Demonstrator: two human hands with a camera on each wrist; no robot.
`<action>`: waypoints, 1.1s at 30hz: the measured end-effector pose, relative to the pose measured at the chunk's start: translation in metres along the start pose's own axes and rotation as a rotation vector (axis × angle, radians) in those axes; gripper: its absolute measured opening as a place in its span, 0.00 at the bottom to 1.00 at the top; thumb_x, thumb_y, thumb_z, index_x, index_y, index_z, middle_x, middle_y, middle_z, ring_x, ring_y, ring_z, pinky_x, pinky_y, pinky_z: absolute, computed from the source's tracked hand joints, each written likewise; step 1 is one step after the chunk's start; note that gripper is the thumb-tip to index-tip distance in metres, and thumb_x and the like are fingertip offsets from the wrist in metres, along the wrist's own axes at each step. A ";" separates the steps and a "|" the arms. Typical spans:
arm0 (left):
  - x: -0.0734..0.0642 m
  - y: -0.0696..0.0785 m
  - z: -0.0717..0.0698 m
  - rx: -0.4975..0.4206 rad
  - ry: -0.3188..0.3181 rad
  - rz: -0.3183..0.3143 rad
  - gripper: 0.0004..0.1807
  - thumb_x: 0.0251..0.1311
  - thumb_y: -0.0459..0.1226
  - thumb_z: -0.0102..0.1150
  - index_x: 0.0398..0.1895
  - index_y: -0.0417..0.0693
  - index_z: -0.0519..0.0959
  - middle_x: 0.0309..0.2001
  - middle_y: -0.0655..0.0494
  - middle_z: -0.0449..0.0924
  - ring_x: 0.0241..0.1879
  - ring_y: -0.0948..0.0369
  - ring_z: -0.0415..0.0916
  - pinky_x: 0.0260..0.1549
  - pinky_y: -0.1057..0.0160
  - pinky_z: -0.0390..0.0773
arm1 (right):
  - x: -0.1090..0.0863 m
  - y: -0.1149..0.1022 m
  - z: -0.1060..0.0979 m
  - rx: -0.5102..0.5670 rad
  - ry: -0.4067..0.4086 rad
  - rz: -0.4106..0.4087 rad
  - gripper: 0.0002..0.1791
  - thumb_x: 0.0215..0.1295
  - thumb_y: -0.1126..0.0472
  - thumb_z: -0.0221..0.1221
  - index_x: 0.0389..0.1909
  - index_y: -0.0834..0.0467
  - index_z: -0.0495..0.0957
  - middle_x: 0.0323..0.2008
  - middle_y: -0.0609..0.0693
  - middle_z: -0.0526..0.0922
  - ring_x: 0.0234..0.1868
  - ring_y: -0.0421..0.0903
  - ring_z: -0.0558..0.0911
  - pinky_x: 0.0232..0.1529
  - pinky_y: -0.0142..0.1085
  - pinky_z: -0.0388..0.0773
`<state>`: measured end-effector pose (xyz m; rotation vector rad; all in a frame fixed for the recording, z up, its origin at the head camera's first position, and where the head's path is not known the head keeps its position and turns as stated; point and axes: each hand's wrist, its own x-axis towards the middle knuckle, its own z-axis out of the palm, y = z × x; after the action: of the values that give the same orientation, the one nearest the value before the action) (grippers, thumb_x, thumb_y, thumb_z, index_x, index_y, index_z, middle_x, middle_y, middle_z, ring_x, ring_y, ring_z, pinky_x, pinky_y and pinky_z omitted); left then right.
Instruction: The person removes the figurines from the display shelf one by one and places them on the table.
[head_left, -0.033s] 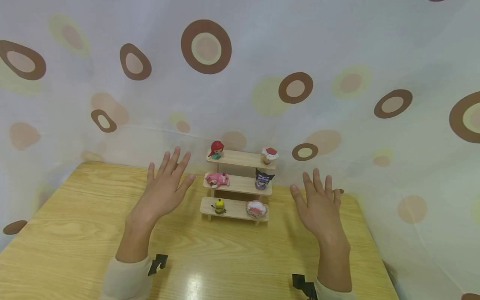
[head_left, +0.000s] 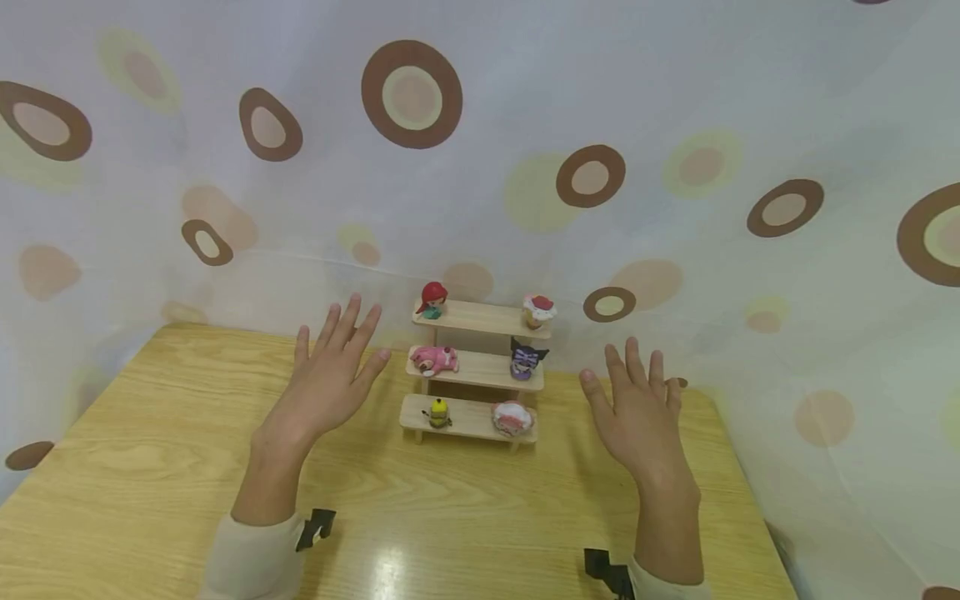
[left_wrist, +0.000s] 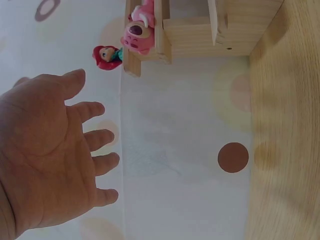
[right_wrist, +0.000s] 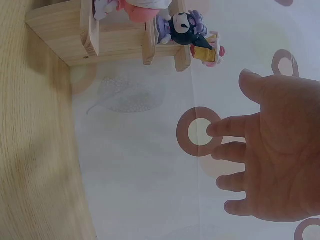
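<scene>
My left hand [head_left: 322,383] is spread with straight fingers to the left of a three-tier wooden shelf [head_left: 480,367], holding nothing. On the other side, my right hand [head_left: 641,417] is spread the same way, its palm bare in the right wrist view. The top tier bears a red-haired mermaid figurine [head_left: 432,301] and a cupcake-like figurine [head_left: 538,311]. On the middle tier, a pink bear figurine [head_left: 435,360] lies at left and a black-and-purple figurine [head_left: 525,359] stands at right. Down on the bottom tier are a small yellow-topped figurine [head_left: 438,413] and a pink-and-white figurine [head_left: 513,418].
The shelf stands near the back of a wooden table [head_left: 420,517]. Behind and beside the table hangs a pale curtain [head_left: 480,125] printed with brown and cream rounds. Black straps [head_left: 316,529] show at the sleeve cuffs.
</scene>
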<state>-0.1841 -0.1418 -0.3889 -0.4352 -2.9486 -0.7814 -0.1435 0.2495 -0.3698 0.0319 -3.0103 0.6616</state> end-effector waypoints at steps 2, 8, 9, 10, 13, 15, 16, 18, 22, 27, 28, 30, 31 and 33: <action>0.000 0.000 0.000 0.003 0.004 0.002 0.38 0.84 0.56 0.37 0.88 0.54 0.43 0.87 0.50 0.28 0.85 0.46 0.24 0.74 0.26 0.26 | 0.000 0.001 0.000 -0.003 0.003 -0.003 0.46 0.83 0.31 0.34 0.85 0.62 0.48 0.84 0.65 0.35 0.81 0.71 0.26 0.73 0.74 0.23; 0.000 0.001 0.001 0.005 0.013 0.005 0.38 0.84 0.57 0.37 0.88 0.54 0.44 0.87 0.49 0.29 0.85 0.45 0.25 0.74 0.26 0.26 | 0.000 0.000 -0.001 -0.009 0.011 -0.010 0.46 0.83 0.31 0.35 0.85 0.61 0.48 0.84 0.64 0.35 0.81 0.71 0.26 0.73 0.74 0.22; 0.000 0.001 0.001 0.006 0.011 0.005 0.38 0.84 0.57 0.36 0.88 0.54 0.44 0.87 0.49 0.29 0.85 0.45 0.24 0.74 0.26 0.25 | 0.000 -0.001 -0.001 -0.008 0.011 -0.012 0.46 0.83 0.31 0.35 0.85 0.61 0.48 0.84 0.64 0.35 0.81 0.70 0.25 0.73 0.74 0.22; 0.000 0.002 0.001 0.004 0.011 0.006 0.38 0.84 0.57 0.36 0.88 0.54 0.43 0.87 0.49 0.29 0.85 0.45 0.24 0.74 0.27 0.25 | -0.001 -0.001 -0.002 -0.007 0.010 -0.015 0.45 0.83 0.32 0.35 0.85 0.60 0.47 0.84 0.64 0.35 0.81 0.70 0.25 0.73 0.74 0.22; 0.000 0.002 0.002 0.006 0.009 0.007 0.39 0.84 0.58 0.36 0.88 0.54 0.42 0.87 0.49 0.29 0.85 0.45 0.24 0.74 0.27 0.25 | -0.001 -0.002 -0.001 -0.008 0.007 -0.025 0.45 0.83 0.32 0.35 0.85 0.60 0.47 0.84 0.63 0.34 0.81 0.70 0.26 0.73 0.75 0.23; 0.001 0.002 0.003 0.009 0.002 0.005 0.39 0.84 0.58 0.36 0.88 0.54 0.41 0.87 0.49 0.29 0.85 0.45 0.24 0.75 0.28 0.24 | -0.002 -0.002 -0.001 -0.008 0.005 -0.031 0.45 0.83 0.32 0.35 0.85 0.60 0.47 0.84 0.63 0.34 0.81 0.70 0.26 0.73 0.75 0.24; 0.001 0.002 0.003 0.010 0.002 0.006 0.39 0.84 0.57 0.36 0.88 0.54 0.41 0.87 0.49 0.29 0.85 0.45 0.24 0.74 0.27 0.24 | -0.002 -0.003 -0.001 -0.006 0.004 -0.033 0.45 0.83 0.32 0.35 0.85 0.60 0.47 0.84 0.63 0.34 0.82 0.70 0.26 0.73 0.75 0.24; 0.001 0.003 0.004 0.011 0.000 0.005 0.39 0.84 0.57 0.37 0.88 0.55 0.41 0.87 0.49 0.29 0.85 0.45 0.25 0.74 0.28 0.24 | -0.003 -0.004 -0.002 0.002 0.001 -0.039 0.45 0.83 0.32 0.35 0.85 0.60 0.48 0.84 0.63 0.34 0.82 0.71 0.27 0.73 0.75 0.25; 0.005 0.001 0.011 -0.020 0.028 0.031 0.39 0.84 0.56 0.37 0.88 0.55 0.41 0.87 0.47 0.32 0.85 0.42 0.29 0.75 0.27 0.28 | -0.004 -0.005 -0.003 0.076 -0.035 -0.060 0.45 0.83 0.32 0.37 0.86 0.59 0.48 0.85 0.64 0.36 0.83 0.71 0.32 0.74 0.76 0.33; 0.015 -0.002 0.022 -0.188 0.102 0.105 0.39 0.85 0.54 0.39 0.88 0.58 0.37 0.87 0.49 0.33 0.85 0.44 0.34 0.77 0.30 0.40 | -0.005 -0.007 -0.002 0.241 -0.095 -0.137 0.42 0.84 0.35 0.41 0.86 0.54 0.47 0.85 0.61 0.42 0.83 0.69 0.44 0.74 0.74 0.48; 0.017 -0.002 0.024 -0.241 0.113 0.119 0.39 0.85 0.53 0.39 0.88 0.59 0.36 0.87 0.50 0.33 0.85 0.45 0.35 0.78 0.31 0.42 | -0.005 -0.008 -0.002 0.263 -0.098 -0.159 0.41 0.84 0.36 0.41 0.86 0.54 0.48 0.85 0.59 0.44 0.84 0.67 0.46 0.75 0.72 0.49; 0.022 -0.003 0.030 -0.361 0.129 0.139 0.38 0.86 0.52 0.37 0.88 0.59 0.36 0.87 0.54 0.33 0.85 0.49 0.34 0.79 0.35 0.44 | -0.005 -0.010 -0.001 0.294 -0.091 -0.201 0.39 0.85 0.38 0.43 0.86 0.54 0.49 0.85 0.58 0.50 0.83 0.66 0.52 0.76 0.70 0.53; 0.024 -0.003 0.032 -0.435 0.129 0.144 0.37 0.86 0.51 0.36 0.88 0.60 0.36 0.87 0.55 0.34 0.85 0.50 0.35 0.79 0.36 0.44 | -0.004 -0.011 0.000 0.308 -0.091 -0.215 0.38 0.85 0.39 0.43 0.86 0.53 0.50 0.84 0.57 0.52 0.82 0.65 0.55 0.75 0.69 0.55; 0.028 -0.004 0.036 -0.591 0.117 0.144 0.35 0.86 0.53 0.31 0.88 0.61 0.35 0.87 0.57 0.34 0.85 0.52 0.36 0.80 0.38 0.45 | -0.003 -0.013 0.001 0.335 -0.097 -0.233 0.37 0.86 0.40 0.43 0.86 0.52 0.51 0.84 0.56 0.54 0.80 0.65 0.59 0.74 0.68 0.59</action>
<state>-0.2116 -0.1200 -0.4188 -0.5946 -2.4970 -1.5905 -0.1397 0.2378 -0.3656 0.4331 -2.8788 1.1535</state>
